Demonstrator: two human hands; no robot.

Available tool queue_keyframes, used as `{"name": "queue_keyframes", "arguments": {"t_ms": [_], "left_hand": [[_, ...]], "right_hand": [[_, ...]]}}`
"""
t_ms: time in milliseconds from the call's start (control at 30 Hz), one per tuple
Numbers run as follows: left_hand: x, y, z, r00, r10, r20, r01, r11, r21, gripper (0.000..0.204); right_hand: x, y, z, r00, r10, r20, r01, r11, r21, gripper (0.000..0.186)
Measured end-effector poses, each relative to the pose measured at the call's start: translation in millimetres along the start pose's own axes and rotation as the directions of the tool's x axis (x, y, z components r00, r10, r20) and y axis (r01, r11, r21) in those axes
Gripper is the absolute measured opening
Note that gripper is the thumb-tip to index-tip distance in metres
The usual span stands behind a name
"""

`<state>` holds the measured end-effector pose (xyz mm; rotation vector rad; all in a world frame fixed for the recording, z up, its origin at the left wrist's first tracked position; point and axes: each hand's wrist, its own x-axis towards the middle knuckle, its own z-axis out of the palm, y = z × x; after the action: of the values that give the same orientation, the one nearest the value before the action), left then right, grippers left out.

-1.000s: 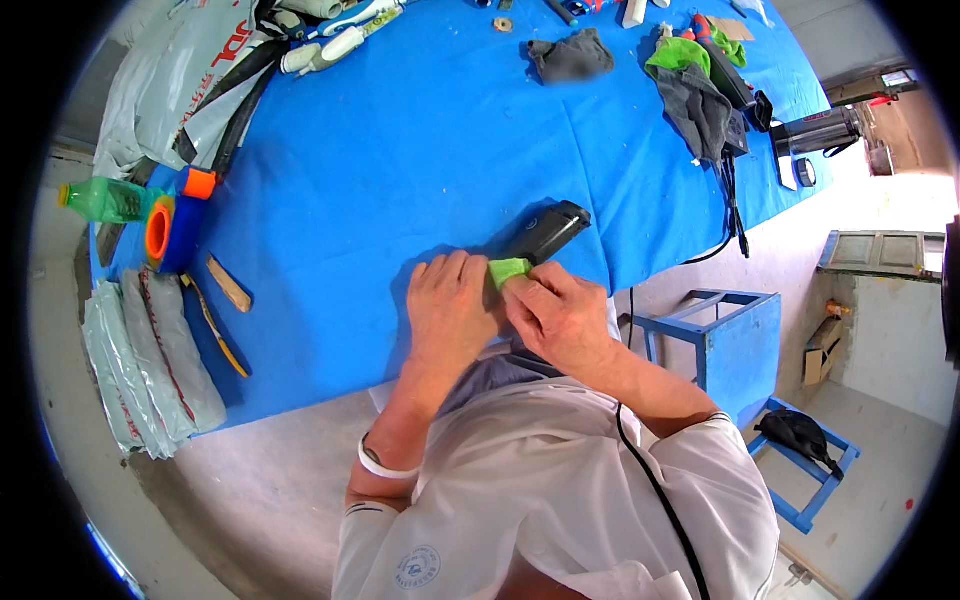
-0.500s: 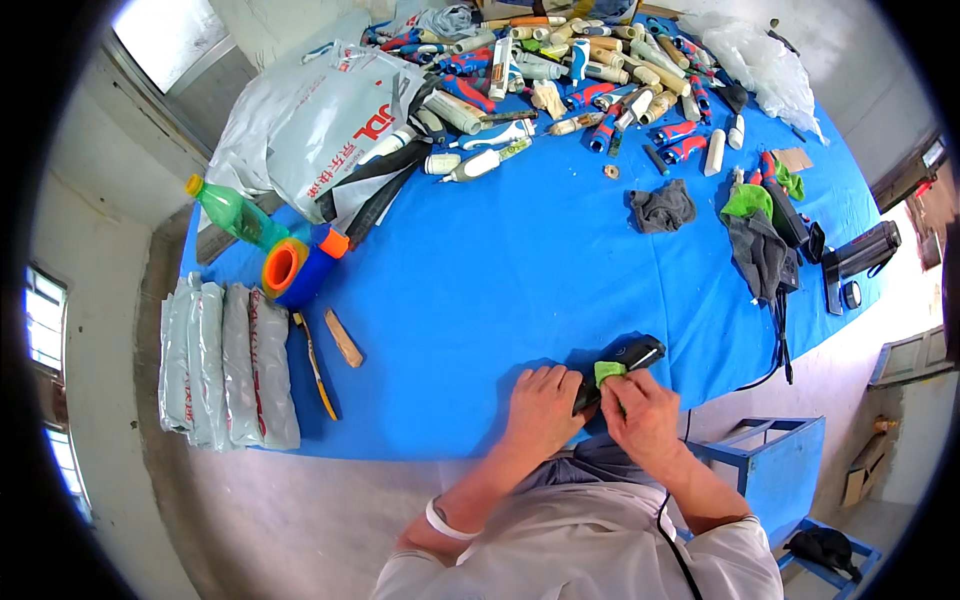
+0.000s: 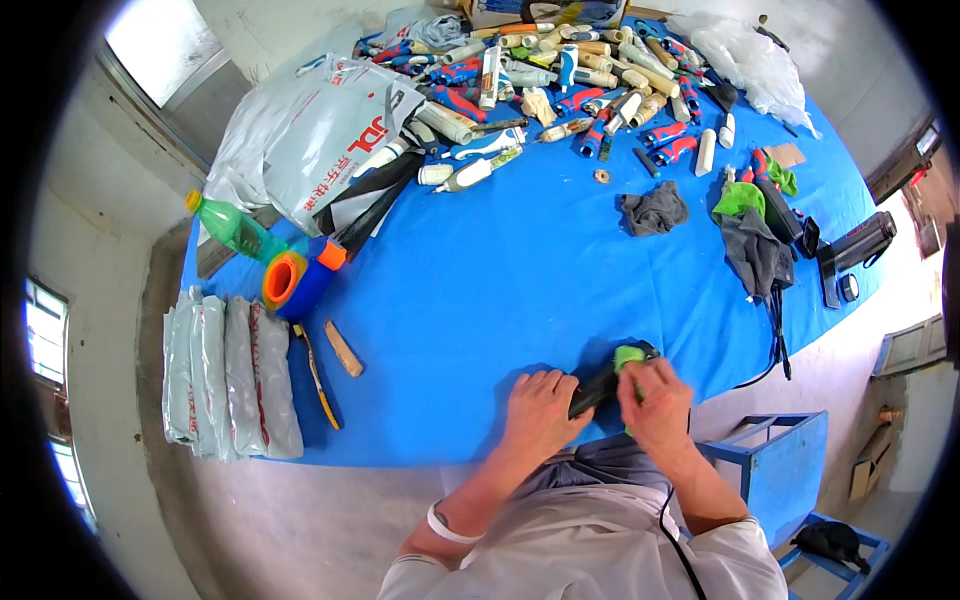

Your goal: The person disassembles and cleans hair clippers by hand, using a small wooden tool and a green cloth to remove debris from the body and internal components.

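Note:
Near the table's front edge, my left hand (image 3: 543,418) grips one end of a black, elongated hand-held device (image 3: 597,388), perhaps a hair clipper. A green cloth (image 3: 628,356) is bunched in my right hand (image 3: 657,402), whose closed fingers press it against the device's far right end. Cloth and fingers cover most of that end. Beneath the device lies the blue tablecloth (image 3: 450,330).
Several used tube-like handles (image 3: 560,75) are heaped at the back. Grey plastic packets (image 3: 235,375), a toothbrush (image 3: 316,378), a blue-orange tape roll (image 3: 285,280) and a green bottle (image 3: 235,225) sit left. Grey rags (image 3: 655,208) and a black flask (image 3: 862,243) are right.
My right hand and the green cloth have shifted right and slightly up along the device, covering its end. The left hand keeps its grip. The view has tilted slightly.

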<state>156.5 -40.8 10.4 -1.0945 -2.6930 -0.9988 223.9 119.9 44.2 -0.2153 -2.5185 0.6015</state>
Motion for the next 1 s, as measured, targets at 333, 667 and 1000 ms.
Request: {"name": "queue_keyframes", "arguments": {"t_ms": [333,667,1000], "left_hand": [[-1,-2,8,0.995,0.02,-0.103,-0.019,1.0,0.004,0.033],[-3,-1,1,0.993,0.072,-0.094,-0.073,0.997,-0.009,0.033],[-2,0,4,0.997,0.038,-0.066,-0.036,0.999,0.019,0.032]], "right_hand": [[25,13,-11,0.996,0.05,0.077,-0.05,0.999,-0.004,0.007],[-4,12,-9,0.995,0.095,-0.027,-0.095,0.995,-0.01,0.01],[3,9,-3,0.996,-0.063,0.064,0.061,0.998,0.028,0.006]]}}
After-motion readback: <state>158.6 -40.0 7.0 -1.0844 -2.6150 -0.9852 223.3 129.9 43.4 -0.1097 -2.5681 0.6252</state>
